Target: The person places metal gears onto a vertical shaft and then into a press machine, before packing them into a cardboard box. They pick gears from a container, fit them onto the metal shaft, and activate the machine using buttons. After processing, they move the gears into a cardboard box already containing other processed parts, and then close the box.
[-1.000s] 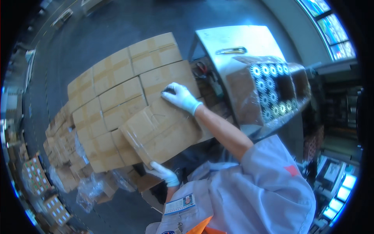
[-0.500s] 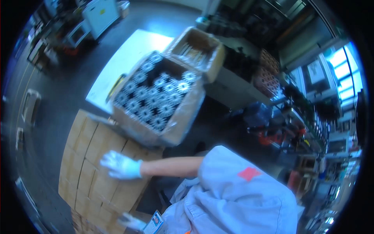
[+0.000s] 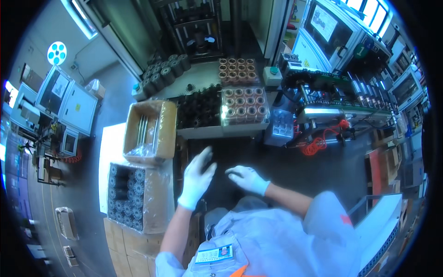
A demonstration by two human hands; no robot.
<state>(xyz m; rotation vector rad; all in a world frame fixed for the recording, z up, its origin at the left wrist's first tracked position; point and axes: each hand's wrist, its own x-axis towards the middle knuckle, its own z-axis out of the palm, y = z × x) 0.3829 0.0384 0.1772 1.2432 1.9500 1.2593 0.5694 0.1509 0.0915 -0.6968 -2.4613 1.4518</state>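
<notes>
My left hand (image 3: 197,177), in a white glove, is held up in the air with thumb and fingers apart and nothing in it. It is nearest to the side of the cardboard box of toothed metal cores (image 3: 131,203), not touching it. My right hand (image 3: 249,179), gloved as well, hovers in front of my body, its fingers slightly bent and apart, holding nothing. Ahead of both hands stands a bench (image 3: 203,133) bearing dark toothed cores (image 3: 198,111), a clear tray of copper-wound rings (image 3: 245,105) and more copper-wound rings (image 3: 237,70) behind.
A lined cardboard box (image 3: 167,131) with thin rods stands left, beyond the core box. Grey cylindrical stacks (image 3: 166,73) line the bench's back left, before a press (image 3: 198,39). To the right are a conveyor machine (image 3: 341,111), a coiled orange hose (image 3: 314,147) and a clear-topped bin (image 3: 281,124).
My view has swung right, from the boxes to face the bench and press. Both hands have come off the brown cartons and are now raised in front of me.
</notes>
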